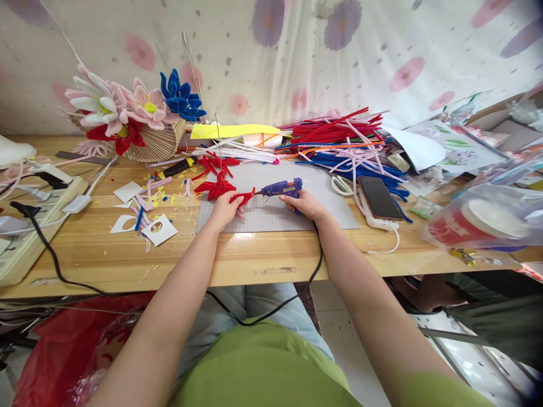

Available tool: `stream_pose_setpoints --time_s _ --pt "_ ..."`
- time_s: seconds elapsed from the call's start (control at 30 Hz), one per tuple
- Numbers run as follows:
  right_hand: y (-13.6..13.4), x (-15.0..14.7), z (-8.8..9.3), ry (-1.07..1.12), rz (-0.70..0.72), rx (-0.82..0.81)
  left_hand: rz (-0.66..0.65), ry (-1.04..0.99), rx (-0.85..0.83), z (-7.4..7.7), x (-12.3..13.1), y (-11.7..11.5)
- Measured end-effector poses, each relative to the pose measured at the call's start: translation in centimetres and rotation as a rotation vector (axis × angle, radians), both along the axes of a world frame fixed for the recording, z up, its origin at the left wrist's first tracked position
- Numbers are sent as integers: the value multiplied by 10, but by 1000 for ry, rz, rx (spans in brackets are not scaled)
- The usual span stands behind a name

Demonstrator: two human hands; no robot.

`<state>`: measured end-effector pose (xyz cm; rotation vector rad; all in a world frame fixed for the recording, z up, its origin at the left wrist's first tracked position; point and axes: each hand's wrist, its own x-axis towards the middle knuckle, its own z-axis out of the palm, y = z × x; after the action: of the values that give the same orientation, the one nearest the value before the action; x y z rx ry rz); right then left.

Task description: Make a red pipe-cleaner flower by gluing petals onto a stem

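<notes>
My right hand [303, 202] is closed round the handle of a blue hot glue gun [278, 189], its nozzle pointing left. In my left hand [231, 208] a red pipe-cleaner petal [246, 198] is pinched, its tip right by the nozzle; whether they touch I cannot tell. Just beyond that hand lie more red pipe-cleaner petals [216, 185], with a thin wire standing up among them. Both hands are over a grey cutting mat [280, 217]. The glue gun's black cord [316, 265] hangs over the table's front edge and across my lap.
Pipe cleaners [335, 133] in several colours are heaped behind the mat. Scissors [341, 185] and a phone [379, 198] lie right. Finished fuzzy flowers [144, 107] stand back left, above a utility knife [178, 167] and paper scraps [159, 229]. A power strip [38, 226] sits far left, a bagged cup [466, 223] right.
</notes>
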<state>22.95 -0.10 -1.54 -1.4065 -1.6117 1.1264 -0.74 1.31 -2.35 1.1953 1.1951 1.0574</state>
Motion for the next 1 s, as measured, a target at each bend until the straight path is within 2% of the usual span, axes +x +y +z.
stream_pose_setpoints --time_s 0.3,0.5,0.67,0.83,1.0 --pt "0 0 -1 5 1 -2 0 -8 -4 3 0 -2" --pt "-2 -2 4 6 61 11 4 -24 -18 5 1 -3" --pt "-1 -2 2 13 6 31 -12 -19 -10 5 0 -3" --pt "-1 -1 2 12 57 12 -12 -6 -11 4 -2 -2" --pt "-1 -3 3 -16 13 9 -37 7 -6 3 -2 -2"
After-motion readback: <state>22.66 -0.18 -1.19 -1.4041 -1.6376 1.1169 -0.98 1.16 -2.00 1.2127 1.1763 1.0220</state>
